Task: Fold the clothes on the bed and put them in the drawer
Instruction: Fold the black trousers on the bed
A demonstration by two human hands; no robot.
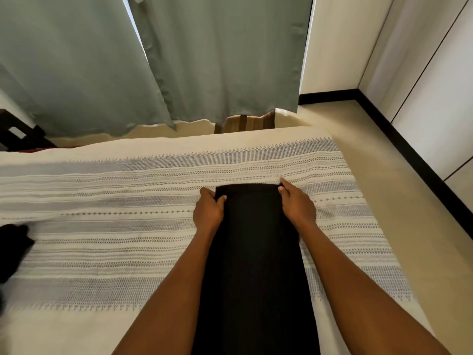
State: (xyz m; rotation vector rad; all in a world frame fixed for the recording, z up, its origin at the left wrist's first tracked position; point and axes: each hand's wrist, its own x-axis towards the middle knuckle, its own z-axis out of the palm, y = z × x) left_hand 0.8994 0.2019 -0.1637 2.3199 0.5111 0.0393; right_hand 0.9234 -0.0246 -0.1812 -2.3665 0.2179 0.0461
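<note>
Head view shows me a long black garment (256, 252) laid flat on the bed (102, 252), running from the near edge toward its middle. My left hand (208, 211) pinches the far left corner and my right hand (297, 203) pinches the far right corner, fingers curled onto the cloth. More dark clothing (12, 247) lies at the bed's left edge, with green curtains (102, 60) beyond.

Illumination is moderate and diffuse. Daylight enters through narrow bright gaps at the edges of the curtains (204, 60), beyond the left hand (208, 210). Shadows on the bed (102, 252) beside both hands are soft. The black garment (256, 252) between the hands renders without visible detail. Wide-angle distortion bends lines toward the frame edges. Focus is slightly soft.
</note>
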